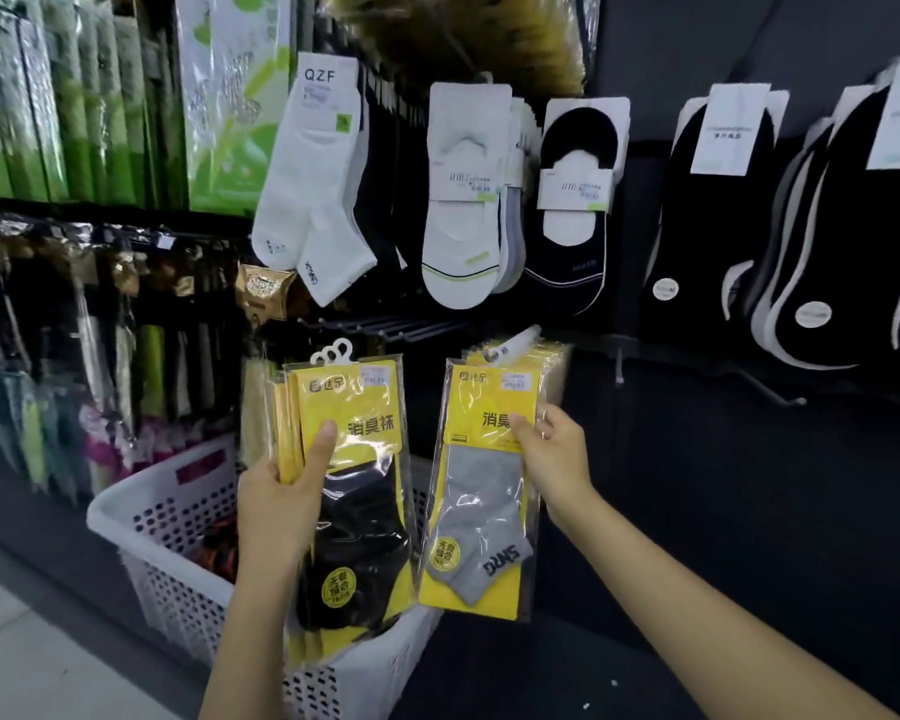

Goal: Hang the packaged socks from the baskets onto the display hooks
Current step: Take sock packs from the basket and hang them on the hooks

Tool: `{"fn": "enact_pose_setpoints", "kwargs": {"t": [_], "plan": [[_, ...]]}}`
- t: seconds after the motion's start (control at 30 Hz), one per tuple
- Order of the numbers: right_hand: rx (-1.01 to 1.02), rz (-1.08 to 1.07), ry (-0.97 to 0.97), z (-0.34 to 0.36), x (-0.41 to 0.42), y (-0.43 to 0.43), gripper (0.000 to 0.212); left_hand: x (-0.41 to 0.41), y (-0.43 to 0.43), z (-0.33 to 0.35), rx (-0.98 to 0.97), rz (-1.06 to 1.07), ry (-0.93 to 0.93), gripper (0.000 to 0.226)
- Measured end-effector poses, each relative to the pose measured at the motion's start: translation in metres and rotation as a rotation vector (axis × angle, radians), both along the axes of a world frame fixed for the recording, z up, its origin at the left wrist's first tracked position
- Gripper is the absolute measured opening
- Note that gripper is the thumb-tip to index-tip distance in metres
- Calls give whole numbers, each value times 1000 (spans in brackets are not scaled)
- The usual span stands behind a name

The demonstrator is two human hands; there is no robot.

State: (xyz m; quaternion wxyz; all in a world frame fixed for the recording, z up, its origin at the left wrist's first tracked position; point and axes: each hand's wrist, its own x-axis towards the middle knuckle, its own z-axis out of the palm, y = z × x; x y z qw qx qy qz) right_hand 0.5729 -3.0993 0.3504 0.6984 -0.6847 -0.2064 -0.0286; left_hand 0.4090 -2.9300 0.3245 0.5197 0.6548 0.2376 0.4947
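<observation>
Two stacks of yellow sock packs are held in front of the dark display wall (723, 501). The left hand (281, 501) grips the black-sock stack (365, 511) at its left edge, with the thumb pressed flat on the front and the other fingers hidden behind. This stack hangs free in the air above the white basket (141, 517). The right hand (552, 449) pinches the grey-sock stack (481, 491) at its right edge, with the thumb in front and the fingers curled behind. The white tabs (510, 345) of this stack reach up close to the bare black hooks (385, 327), but I cannot tell if they already sit on one. I judge that the step in hand is to bring one stack onto a hook. To do it well, the tabs should be lined up so that all holes lie one behind another, and then the hook tip passes through all together. A low grip lets the top of the packs bend, so holding nearer the tabs seems better. The plastic looks smooth, so single packs may slide out of a stack. Higher on the wall hang white socks (307, 189) and black socks (707, 226).
</observation>
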Motion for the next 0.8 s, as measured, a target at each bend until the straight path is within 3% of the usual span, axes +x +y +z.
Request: {"fn": "enact_pose_setpoints", "kwargs": {"t": [0.07,0.13,0.23,0.43,0.53,0.63,0.7,0.8], "plan": [[13,-16,28,-3,7,5,35,0,1,0,6,4,-9,52],[25,-31,55,-4,13,8,28,1,1,0,34,21,0,57],[15,-51,90,-6,19,9,16,0,-1,0,57,19,9,32],[-40,-185,96,-19,22,-3,19,-2,-4,0,5,11,0,48],[-6,-209,22,-26,6,-12,34,3,-9,0,-16,-34,11,53],[-9,-28,-78,-20,-20,-15,25,10,-22,0,1,-102,2,53],[-26,144,-76,-13,-36,-14,19,17,-33,0,22,-186,-6,41],[6,250,-33,-6,-51,-12,30,26,-46,-1,-41,-330,-25,34]]}}
